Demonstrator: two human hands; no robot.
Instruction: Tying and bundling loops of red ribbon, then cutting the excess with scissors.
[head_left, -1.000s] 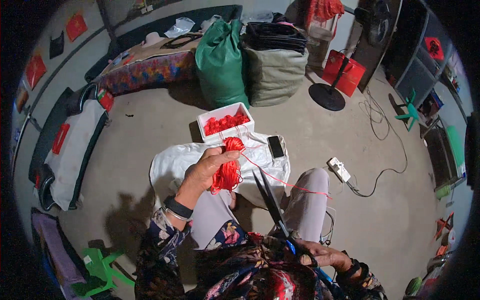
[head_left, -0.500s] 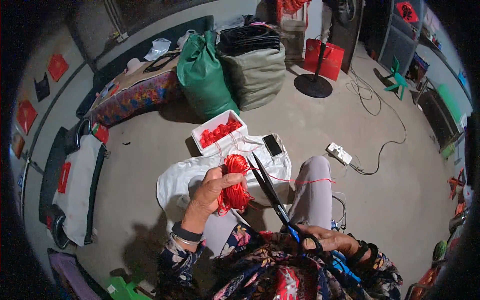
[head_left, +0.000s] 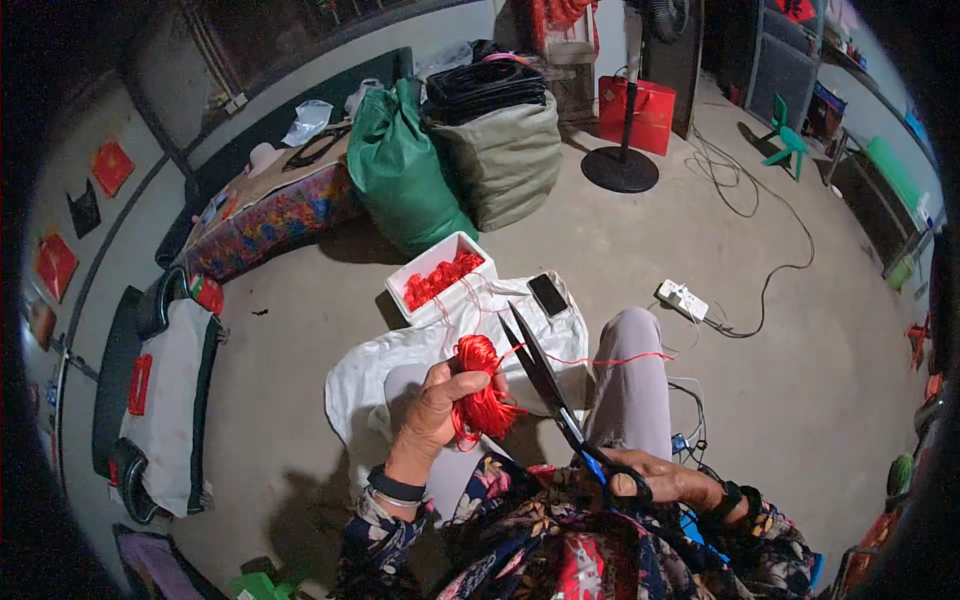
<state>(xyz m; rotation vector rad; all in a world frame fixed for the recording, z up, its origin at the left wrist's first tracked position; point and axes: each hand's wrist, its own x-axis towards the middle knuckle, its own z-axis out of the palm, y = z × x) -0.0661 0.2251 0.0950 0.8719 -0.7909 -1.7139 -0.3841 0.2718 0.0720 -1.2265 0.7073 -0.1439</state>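
My left hand [head_left: 430,412] is closed round a looped bundle of shiny red cord [head_left: 484,408], its strands hanging down on the right side. In my right hand [head_left: 672,482] is a large pair of scissors [head_left: 548,385] with black blades and some blue at the handles. The blades are parted and point up and away, just right of the bundle. A red strand runs from the bundle to the blades, and a length of red cord reaches right across my knee. Whether the blades touch the strand, I cannot tell.
Beyond my hands a white box [head_left: 424,316] holds more red cord, with strands trailing out. A phone [head_left: 548,295] lies on a white sheet [head_left: 365,372]. A power strip [head_left: 684,299] with cables is on the floor at right. Full sacks [head_left: 408,175] and a fan base [head_left: 620,170] stand farther off.
The bundle in my left hand has turned, its lower strands now fanning out rightward near the scissors. My view has shifted slightly. The scissors stay parted in my right hand.
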